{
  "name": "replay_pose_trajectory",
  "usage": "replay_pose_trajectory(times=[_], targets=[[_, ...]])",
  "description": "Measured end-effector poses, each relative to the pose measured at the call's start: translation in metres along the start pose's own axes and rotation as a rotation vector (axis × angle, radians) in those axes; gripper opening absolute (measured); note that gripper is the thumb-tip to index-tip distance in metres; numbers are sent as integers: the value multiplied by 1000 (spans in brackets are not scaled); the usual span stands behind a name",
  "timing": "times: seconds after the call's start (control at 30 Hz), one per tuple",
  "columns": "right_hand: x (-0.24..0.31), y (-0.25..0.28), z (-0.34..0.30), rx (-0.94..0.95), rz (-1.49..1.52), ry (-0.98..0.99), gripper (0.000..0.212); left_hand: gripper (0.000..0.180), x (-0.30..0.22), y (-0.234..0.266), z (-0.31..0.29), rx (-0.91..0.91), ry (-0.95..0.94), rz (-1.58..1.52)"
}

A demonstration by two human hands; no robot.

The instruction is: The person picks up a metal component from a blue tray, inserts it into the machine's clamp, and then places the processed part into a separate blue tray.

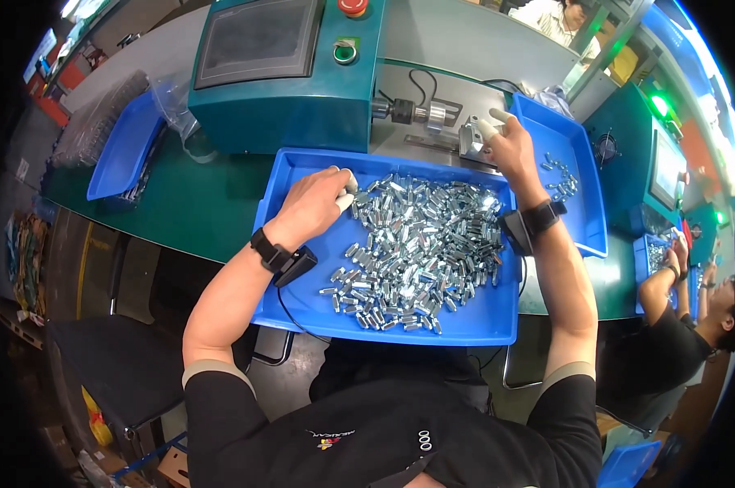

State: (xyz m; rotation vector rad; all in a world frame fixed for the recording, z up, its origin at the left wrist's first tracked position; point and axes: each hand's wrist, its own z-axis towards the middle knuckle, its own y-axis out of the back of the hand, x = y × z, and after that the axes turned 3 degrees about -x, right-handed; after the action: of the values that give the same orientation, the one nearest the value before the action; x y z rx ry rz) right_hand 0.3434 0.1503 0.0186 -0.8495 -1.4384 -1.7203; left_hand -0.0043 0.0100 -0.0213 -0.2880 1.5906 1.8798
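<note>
A wide blue tray (302, 313) in front of me holds a heap of small shiny metal cylindrical parts (424, 244). My left hand (319, 199) is over the tray's far left corner, beside the heap. Its fingers, in pale finger cots, are curled together; what they hold, if anything, is hidden. Beyond the tray, my right hand (510, 150) is at a metal clamp block (473, 140) on the machine. Its capped fingers are stretched out and apart, close to the block, and no part shows in them. A chuck on a spindle (402, 111) faces the block.
The teal machine housing (282, 118) carries a dark screen (258, 37) and a red button (353, 6). A second blue tray (591, 232) at right holds a few metal parts. Another blue tray (123, 150) lies far left. A person in black (668, 350) works at right.
</note>
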Motion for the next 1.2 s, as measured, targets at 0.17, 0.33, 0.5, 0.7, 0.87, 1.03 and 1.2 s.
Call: replay_pose_trajectory(times=[0.17,0.33,0.5,0.7,0.87,1.03,1.2], targets=[[26,-9,1,-101,-504,261,64,13,-2,0,-1,-11,-7,38],[46,-12,4,-95,-672,245,59,15,-11,-3,-3,-22,42,79],[44,15,-1,-135,-677,258,44,16,-12,-4,-4,-12,109,115],[-33,95,-9,-399,-714,197,56,17,-11,-1,2,29,157,91],[-58,123,-45,-500,-601,188,64,16,-8,-1,2,36,160,148],[-52,92,-85,-394,-36,233,65,15,3,-10,0,12,142,136],[-39,70,-102,-325,136,268,60,16,-24,-1,0,-76,99,8]])
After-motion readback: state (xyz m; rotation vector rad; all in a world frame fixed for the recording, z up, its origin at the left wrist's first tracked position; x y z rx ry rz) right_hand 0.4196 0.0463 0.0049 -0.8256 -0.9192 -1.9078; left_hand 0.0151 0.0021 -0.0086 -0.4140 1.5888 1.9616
